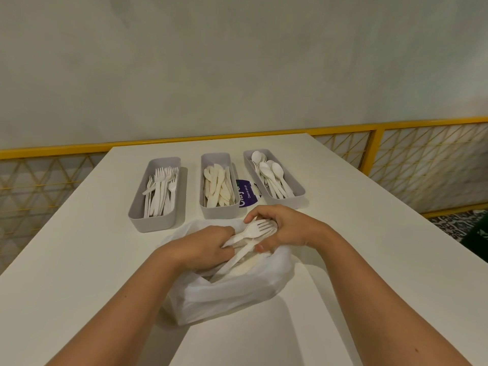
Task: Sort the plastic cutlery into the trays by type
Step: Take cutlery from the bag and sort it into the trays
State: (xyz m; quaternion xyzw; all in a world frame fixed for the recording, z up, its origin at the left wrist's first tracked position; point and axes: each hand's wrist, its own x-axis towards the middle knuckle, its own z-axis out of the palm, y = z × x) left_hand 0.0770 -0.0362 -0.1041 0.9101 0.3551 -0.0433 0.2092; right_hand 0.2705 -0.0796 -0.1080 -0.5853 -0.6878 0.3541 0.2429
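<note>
Three grey trays stand side by side on the white table: a fork tray (137, 207) on the left, a knife tray (208, 159) in the middle, a spoon tray (295, 183) on the right. In front of them lies an open white plastic bag (232, 294) with loose white cutlery inside. My left hand (203, 249) is in the bag's mouth and grips the handles of white forks (253, 231). My right hand (285, 231) curls its fingers round the same bundle near the tines.
A purple sticker (247, 192) lies on the table between the knife tray and the spoon tray. A yellow railing (375, 146) with wire mesh runs behind the table and along the right. The table edge falls away on the right side.
</note>
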